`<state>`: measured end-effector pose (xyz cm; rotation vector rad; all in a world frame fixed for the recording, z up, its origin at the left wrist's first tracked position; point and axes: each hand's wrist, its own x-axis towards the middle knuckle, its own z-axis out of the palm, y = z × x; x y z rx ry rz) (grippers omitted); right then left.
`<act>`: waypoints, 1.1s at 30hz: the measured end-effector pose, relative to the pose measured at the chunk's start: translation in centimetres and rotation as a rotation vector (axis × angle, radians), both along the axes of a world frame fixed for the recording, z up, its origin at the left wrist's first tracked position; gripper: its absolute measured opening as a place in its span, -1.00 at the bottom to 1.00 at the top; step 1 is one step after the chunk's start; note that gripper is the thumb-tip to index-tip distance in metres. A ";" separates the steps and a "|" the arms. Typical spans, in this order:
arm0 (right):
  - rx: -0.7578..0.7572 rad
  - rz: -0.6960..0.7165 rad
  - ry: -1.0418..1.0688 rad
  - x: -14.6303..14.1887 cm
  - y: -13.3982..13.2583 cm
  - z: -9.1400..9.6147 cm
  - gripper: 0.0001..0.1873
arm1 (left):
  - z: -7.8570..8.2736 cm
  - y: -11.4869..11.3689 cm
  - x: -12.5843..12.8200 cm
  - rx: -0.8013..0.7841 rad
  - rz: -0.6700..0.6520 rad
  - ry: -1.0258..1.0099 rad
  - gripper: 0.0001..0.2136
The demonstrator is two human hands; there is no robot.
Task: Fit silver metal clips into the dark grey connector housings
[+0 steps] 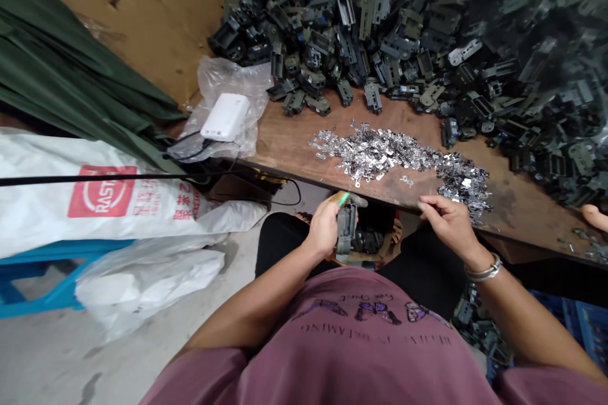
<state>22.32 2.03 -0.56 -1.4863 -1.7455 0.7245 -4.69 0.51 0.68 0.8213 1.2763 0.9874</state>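
My left hand (pixel 327 223) is closed round a grey plastic part (pixel 346 233), held upright over my lap just below the table's front edge. My right hand (pixel 449 220) rests at the table edge with its fingers bent together, touching the near end of a heap of small shiny metal clips (pixel 394 157); whether it pinches a clip I cannot make out. A big pile of dark plastic parts (pixel 427 31) covers the back and right of the wooden table (pixel 294 139). More grey parts lie in a container (pixel 375 245) on my lap.
A white box (pixel 225 116) on a clear plastic bag sits at the table's left corner, with black cables hanging off. White sacks (pixel 95 196) and a blue stool (pixel 28 278) stand to the left. Another person's fingers (pixel 596 215) show at the right edge.
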 end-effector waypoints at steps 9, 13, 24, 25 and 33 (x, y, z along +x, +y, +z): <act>0.152 -0.267 -0.297 5.6 8.5 0.4 -0.59 | -1.1 0.8 -0.5 -0.021 -0.387 0.001 -0.68; 0.117 -0.376 -0.588 6.4 12.9 1.2 -0.48 | -4.9 1.7 0.1 0.132 -0.580 0.316 -0.67; -0.092 -0.455 -0.737 5.6 18.3 1.4 -0.66 | -8.5 2.4 2.2 0.200 -0.420 0.565 -0.63; -0.048 -0.445 -0.670 5.6 17.7 1.4 -0.66 | -8.1 2.2 2.2 0.196 -0.463 0.473 -0.63; -0.452 0.128 0.502 -1.7 4.1 1.8 -0.59 | -4.3 1.1 3.3 0.069 -0.388 -0.338 -0.41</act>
